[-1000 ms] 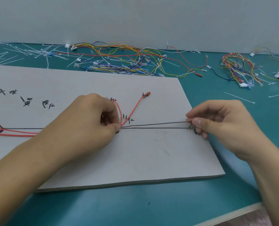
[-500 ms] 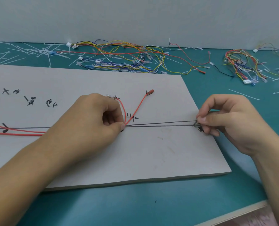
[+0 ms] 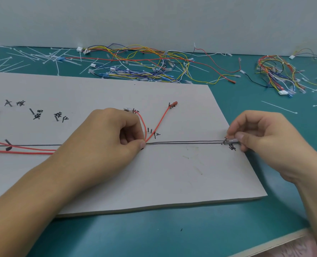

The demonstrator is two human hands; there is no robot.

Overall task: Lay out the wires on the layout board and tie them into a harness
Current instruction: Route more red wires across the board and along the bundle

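A grey layout board [image 3: 154, 179] with black handwritten marks lies on the teal table. Two grey wires [image 3: 187, 142] run along a drawn line across it. My left hand [image 3: 105, 138] pinches the wires at the branch point, where two red wires [image 3: 159, 123] fan up toward marks on the board. More red wire [image 3: 24, 150] trails off to the left. My right hand [image 3: 265, 138] pinches the clear terminal [image 3: 231, 140] at the grey wires' right end, near the board's right edge.
Loose coloured wires with white connectors [image 3: 144, 65] lie in a heap behind the board. A second tangled bundle [image 3: 278, 73] sits at the back right. White cable ties [image 3: 30, 58] are scattered at the back left. A wall rises behind the table.
The grey wires have been drawn straighter and now lie close together along the line. My right hand has shifted slightly outward at the wire end. My left hand keeps its pinch.
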